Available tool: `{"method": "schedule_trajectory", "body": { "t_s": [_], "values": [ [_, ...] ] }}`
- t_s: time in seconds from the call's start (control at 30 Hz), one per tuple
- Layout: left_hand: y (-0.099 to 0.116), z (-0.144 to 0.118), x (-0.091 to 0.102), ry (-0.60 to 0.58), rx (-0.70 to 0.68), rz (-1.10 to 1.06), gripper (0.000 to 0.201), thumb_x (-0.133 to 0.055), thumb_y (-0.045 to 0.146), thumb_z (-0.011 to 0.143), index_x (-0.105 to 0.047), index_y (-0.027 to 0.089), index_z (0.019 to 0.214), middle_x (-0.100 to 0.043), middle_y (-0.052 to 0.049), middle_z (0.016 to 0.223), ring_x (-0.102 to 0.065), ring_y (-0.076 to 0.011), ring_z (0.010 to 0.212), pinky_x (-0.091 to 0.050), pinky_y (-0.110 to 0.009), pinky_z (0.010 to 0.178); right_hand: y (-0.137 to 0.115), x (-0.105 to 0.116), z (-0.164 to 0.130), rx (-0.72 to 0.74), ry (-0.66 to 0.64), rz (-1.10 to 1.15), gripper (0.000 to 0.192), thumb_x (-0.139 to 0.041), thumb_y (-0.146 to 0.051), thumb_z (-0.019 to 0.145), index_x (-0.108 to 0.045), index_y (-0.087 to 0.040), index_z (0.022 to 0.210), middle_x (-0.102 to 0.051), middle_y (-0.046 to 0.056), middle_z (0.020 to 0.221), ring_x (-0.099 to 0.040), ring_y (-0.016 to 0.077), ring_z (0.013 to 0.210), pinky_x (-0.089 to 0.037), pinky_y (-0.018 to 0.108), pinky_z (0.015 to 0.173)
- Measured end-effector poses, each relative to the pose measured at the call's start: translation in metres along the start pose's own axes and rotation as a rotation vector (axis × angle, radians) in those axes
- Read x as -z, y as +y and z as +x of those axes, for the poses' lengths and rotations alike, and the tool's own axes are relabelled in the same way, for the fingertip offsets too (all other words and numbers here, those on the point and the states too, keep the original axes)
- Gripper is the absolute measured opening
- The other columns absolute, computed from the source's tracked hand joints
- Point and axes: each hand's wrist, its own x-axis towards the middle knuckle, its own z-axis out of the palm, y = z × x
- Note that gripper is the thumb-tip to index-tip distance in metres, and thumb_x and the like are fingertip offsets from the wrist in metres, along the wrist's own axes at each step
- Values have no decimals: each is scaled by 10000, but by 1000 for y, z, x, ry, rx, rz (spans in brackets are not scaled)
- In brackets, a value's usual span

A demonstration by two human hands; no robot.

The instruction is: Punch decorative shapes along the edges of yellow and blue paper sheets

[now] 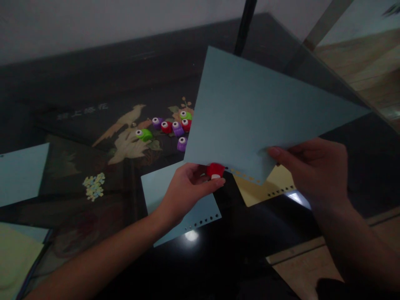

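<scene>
My left hand (187,189) pinches a small red paper punch (215,170) against the lower edge of a large light-blue sheet of paper (250,108). My right hand (312,166) grips that same sheet near its lower right corner and holds it tilted above the table. A row of small punched holes runs along the sheet's bottom edge (246,177), just right of the punch.
Several small punches (171,127) in green, red and purple lie on the dark glass table (93,83). A punched blue sheet (200,212) and a yellow sheet (271,187) lie under my hands. More sheets lie at the left (21,173). Wooden floor shows at the right (359,58).
</scene>
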Motion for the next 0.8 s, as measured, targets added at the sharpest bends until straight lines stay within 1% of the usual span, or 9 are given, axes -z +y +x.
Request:
{"method": "schedule_trajectory", "body": {
  "t_s": [0.17,0.3,0.4,0.53,0.63,0.73,0.8],
  "values": [
    [-1,-1,1,-26,-33,95,268,-800,219,613,-641,147,817,-737,-55,886,-689,-184,876,-519,-372,909,3,0,0,-71,25,14,135,-803,-260,688,-691,-260,613,-676,-48,565,-575,122,461,-392,240,415],
    [-1,-1,4,-69,-118,213,244,-774,218,649,-623,160,831,-712,-43,861,-681,-189,869,-525,-388,912,5,1,0,-103,37,16,142,-801,-295,689,-686,-273,609,-660,-51,554,-560,128,453,-391,252,411],
    [-2,-2,4,-97,-174,270,287,-766,212,663,-629,160,909,-708,-59,946,-674,-198,917,-530,-388,919,4,2,2,-117,57,8,183,-803,-299,684,-659,-271,574,-636,-54,524,-536,127,435,-374,255,404],
    [-4,-3,7,-85,-216,335,427,-766,216,669,-619,154,1064,-692,-93,1095,-662,-205,979,-532,-386,923,3,2,4,-124,77,-17,212,-809,-299,670,-640,-262,548,-620,-52,497,-501,121,410,-333,252,384],
    [-4,-2,10,-101,-275,484,454,-751,213,705,-622,161,1137,-688,-95,1110,-656,-204,985,-528,-383,915,4,2,5,-119,80,-31,204,-804,-315,678,-646,-270,557,-611,-55,493,-485,119,415,-319,254,390],
    [-2,-1,14,-145,-363,681,460,-746,185,723,-631,154,1167,-696,-91,1056,-652,-202,956,-520,-371,895,6,3,5,-128,87,-30,226,-806,-328,676,-635,-262,543,-594,-54,479,-473,118,420,-309,253,399],
    [0,0,15,-168,-407,775,460,-745,175,729,-632,153,1175,-695,-89,1038,-650,-199,940,-515,-362,881,6,3,5,-142,91,-25,245,-811,-318,666,-622,-245,528,-590,-49,474,-472,117,426,-310,253,406]
  ]
}}
